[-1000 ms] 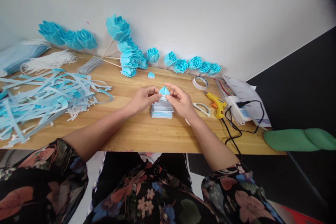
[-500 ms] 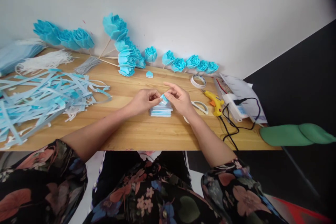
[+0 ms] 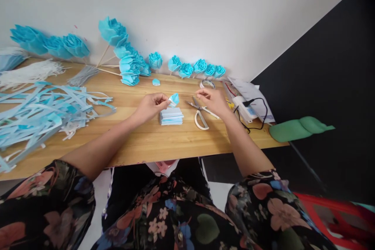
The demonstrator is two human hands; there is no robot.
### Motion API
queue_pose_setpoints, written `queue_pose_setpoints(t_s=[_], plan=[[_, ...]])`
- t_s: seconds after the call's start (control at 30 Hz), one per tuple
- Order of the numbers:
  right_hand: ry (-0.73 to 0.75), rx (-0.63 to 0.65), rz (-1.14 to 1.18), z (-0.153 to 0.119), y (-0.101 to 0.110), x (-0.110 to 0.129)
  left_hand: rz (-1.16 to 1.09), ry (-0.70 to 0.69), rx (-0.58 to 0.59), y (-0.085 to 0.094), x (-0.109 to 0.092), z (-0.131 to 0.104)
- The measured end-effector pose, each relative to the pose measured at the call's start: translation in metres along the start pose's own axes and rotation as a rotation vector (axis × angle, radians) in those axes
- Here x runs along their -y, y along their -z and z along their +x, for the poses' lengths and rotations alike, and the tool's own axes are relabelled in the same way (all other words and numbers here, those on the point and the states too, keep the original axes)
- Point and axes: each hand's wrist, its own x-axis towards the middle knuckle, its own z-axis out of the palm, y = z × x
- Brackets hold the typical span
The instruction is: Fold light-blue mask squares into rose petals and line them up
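In the head view, my left hand (image 3: 154, 103) pinches a small folded blue fabric petal (image 3: 174, 99) by its pale lower edge. Just below it on the wooden table lies a stack of folded pale-blue fabric pieces (image 3: 171, 116). My right hand (image 3: 215, 99) hovers above the table to the right, apart from the petal, its fingers loosely bent with nothing visible in them. Beside and partly under that hand lie scissors (image 3: 201, 120) with white handles, blades apart. A yellow glue gun (image 3: 230, 105) is mostly hidden behind the right hand. Another folded blue petal (image 3: 156, 82) rests farther back.
Blue fabric flowers (image 3: 186, 70) on sticks lean along the wall. Cut strips (image 3: 58, 105) cover the table's left side, near white cords (image 3: 35, 72) and grey strips (image 3: 83, 75). A tape roll (image 3: 207, 84), power strip (image 3: 247, 110) with black cable and green bottle (image 3: 295, 129) are right.
My right hand has let go of the petal and moved right, over the scissors and glue gun. The left hand keeps the petal. The camera view has turned somewhat to the right.
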Motion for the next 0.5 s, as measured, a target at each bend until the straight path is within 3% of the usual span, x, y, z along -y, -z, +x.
queue_pose_setpoints(t_s=[0.13,0.23,0.5], plan=[[0.031,0.138,-0.328,-0.016,-0.006,-0.006,0.0,-0.001,0.002,0.001,0.0,-0.001],[0.081,0.157,-0.485,-0.022,-0.015,-0.004,-0.003,0.002,-0.01,0.002,0.0,0.0],[0.03,0.074,-0.513,-0.022,-0.027,-0.004,-0.006,0.061,-0.086,0.007,0.008,0.006]])
